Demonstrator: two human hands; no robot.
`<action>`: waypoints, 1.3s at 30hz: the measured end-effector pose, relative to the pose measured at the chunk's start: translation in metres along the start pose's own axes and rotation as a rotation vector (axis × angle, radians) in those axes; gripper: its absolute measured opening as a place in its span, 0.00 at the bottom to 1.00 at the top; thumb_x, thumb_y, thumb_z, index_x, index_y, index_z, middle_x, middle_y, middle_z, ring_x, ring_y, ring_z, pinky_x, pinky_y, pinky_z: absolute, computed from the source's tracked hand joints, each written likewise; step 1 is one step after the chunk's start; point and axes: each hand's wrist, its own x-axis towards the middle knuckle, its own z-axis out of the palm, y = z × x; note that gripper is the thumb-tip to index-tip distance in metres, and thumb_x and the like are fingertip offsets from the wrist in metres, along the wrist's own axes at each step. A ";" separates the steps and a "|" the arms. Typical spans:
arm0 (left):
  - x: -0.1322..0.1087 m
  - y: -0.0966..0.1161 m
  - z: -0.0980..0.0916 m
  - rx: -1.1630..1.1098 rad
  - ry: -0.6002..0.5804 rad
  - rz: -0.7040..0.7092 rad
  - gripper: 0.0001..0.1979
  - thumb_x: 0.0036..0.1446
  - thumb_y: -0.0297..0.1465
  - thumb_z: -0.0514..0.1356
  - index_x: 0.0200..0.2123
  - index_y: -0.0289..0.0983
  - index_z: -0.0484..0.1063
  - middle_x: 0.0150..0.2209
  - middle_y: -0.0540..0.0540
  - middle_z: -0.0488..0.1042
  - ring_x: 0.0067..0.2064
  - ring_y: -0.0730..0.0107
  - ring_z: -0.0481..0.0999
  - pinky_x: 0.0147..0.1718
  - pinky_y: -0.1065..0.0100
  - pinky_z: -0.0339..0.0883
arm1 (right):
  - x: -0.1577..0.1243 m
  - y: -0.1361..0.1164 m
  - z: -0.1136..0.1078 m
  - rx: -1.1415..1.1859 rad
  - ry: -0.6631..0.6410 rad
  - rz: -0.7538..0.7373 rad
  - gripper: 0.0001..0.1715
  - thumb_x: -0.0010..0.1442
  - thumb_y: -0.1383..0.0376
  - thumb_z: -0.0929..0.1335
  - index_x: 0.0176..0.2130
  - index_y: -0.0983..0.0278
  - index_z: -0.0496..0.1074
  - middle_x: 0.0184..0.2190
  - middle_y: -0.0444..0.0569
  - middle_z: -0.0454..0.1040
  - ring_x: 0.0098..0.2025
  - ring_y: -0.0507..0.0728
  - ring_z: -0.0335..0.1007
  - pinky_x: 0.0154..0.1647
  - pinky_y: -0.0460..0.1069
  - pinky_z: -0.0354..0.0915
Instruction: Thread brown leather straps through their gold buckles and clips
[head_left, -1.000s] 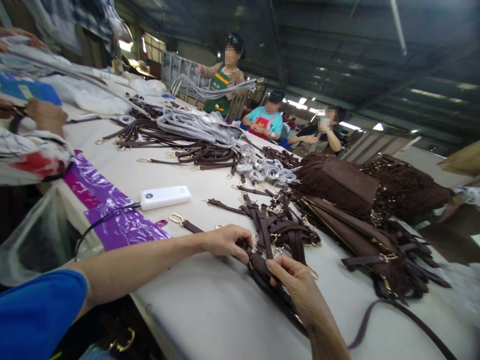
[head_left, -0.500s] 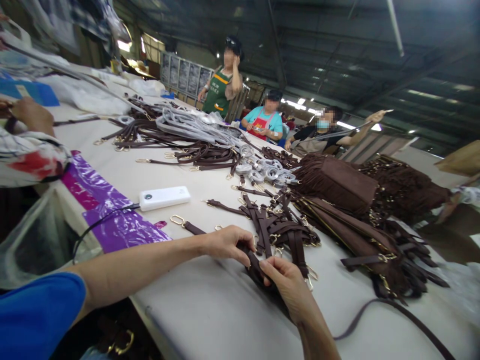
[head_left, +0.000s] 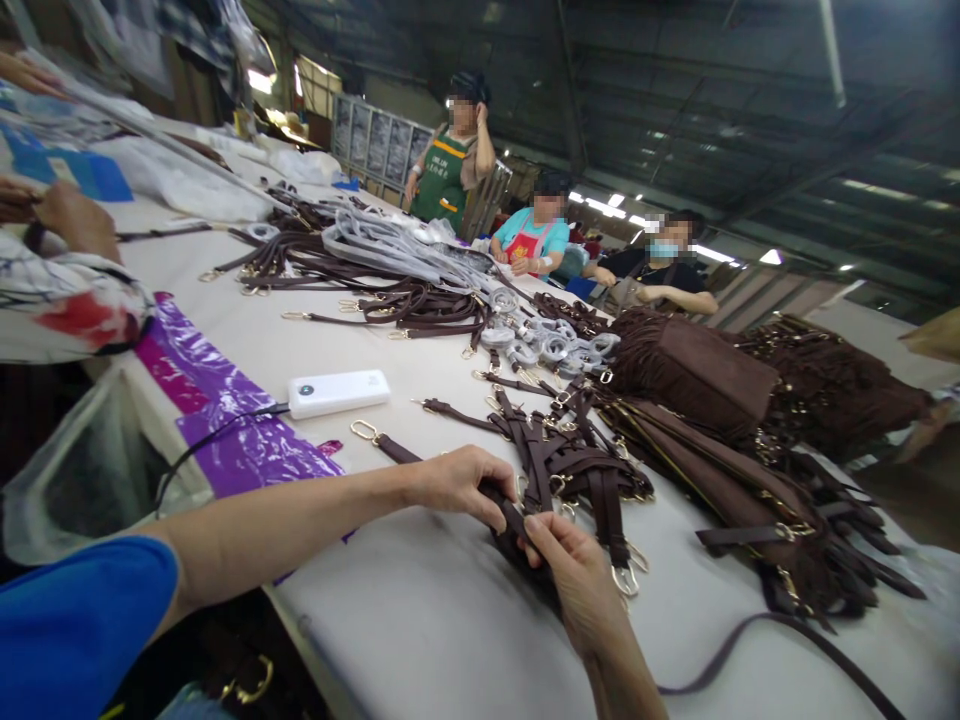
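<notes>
Near the table's front edge, my left hand (head_left: 466,482) and my right hand (head_left: 566,560) are both closed on a dark brown strap (head_left: 504,520). The thumbs press down on it close together, and the part under my fingers is hidden. A strap end with a gold oval clasp (head_left: 365,431) points out to the left, past my left hand. Farther right, a length of brown strap (head_left: 750,625) curves over the table from behind my right wrist. Just beyond my hands lies a pile of short brown straps (head_left: 551,455) with gold clasps.
A white power bank (head_left: 339,393) with a black cable rests near purple plastic (head_left: 225,425). Brown fringed bags (head_left: 694,370) are heaped at right. Grey-wrapped straps (head_left: 405,245) and coiled pieces lie farther back. A co-worker's sleeve (head_left: 67,310) is at left; several people are beyond the table.
Both hands keep their hold on the strap, with little movement. The view has shifted slightly. The masked person at the back right has lowered a raised arm.
</notes>
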 end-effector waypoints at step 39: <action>-0.002 0.003 -0.006 -0.252 -0.099 -0.084 0.19 0.42 0.38 0.73 0.33 0.32 0.74 0.26 0.49 0.74 0.28 0.75 0.73 0.29 0.74 0.66 | 0.001 0.005 0.029 -0.011 0.053 -0.115 0.23 0.61 0.48 0.65 0.25 0.61 0.63 0.21 0.41 0.60 0.27 0.54 0.54 0.29 0.48 0.52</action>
